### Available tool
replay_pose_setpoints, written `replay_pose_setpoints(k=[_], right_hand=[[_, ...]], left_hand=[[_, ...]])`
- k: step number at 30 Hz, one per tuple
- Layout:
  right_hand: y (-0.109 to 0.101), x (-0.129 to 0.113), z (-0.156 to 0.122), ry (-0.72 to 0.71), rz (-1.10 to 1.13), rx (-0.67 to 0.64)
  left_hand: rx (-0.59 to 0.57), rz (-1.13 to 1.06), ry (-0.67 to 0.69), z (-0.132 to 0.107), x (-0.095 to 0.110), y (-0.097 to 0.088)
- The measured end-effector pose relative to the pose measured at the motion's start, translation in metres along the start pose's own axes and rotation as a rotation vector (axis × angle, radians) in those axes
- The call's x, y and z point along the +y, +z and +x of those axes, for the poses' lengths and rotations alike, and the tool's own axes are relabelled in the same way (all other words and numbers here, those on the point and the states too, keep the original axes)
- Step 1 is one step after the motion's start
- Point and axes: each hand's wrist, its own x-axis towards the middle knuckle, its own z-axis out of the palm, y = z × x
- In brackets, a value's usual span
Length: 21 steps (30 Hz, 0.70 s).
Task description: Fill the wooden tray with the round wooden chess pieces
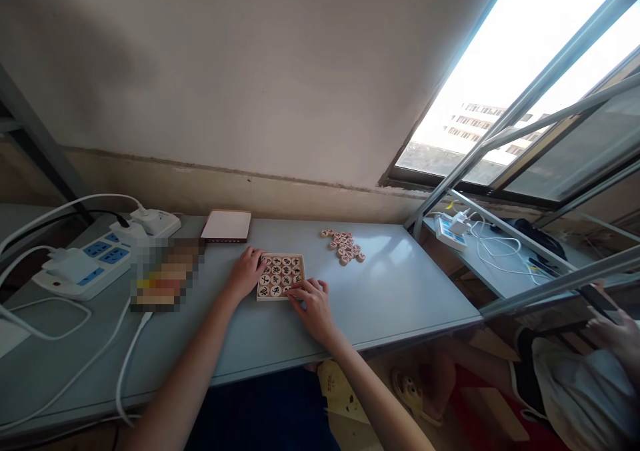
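A shallow light-coloured box (273, 298) lies on the desk, filled with rows of round wooden Chinese chess pieces (277, 270) marked with dark characters. My left hand (246, 273) grips the box at its upper left edge, fingers curled against the rim. Over the box's lower right corner, my right hand (314, 304) has its fingers bent, the tips on a chess piece there; part of that corner is hidden. Beyond the box, to the right, a loose heap of more chess pieces (345, 244) lies on the desk.
A box lid (227, 227) lies near the wall. Left are a power strip (95, 261) with plugs, white cables (125, 357) and a blurred-out object (167, 277). A metal bed frame (450, 177) rises at the right. Another person (585, 384) sits there holding a phone (600, 304).
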Motion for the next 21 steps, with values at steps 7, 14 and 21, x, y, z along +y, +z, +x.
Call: replay_pose_setpoints(k=[7,14,21], right_hand=[[-0.008,0.032,0.029,0.079,-0.098,0.099],[0.014,0.11,0.099,0.293,-0.373,0.033],[0.015,0.104,0.083,0.229,-0.368,0.049]], left_hand=[[0.001,-0.001,-0.004,0.0,0.0,0.0],[0.002,-0.033,-0.021,-0.001,0.0,-0.001],[0.019,-0.04,0.003,0.0,0.0,0.0]])
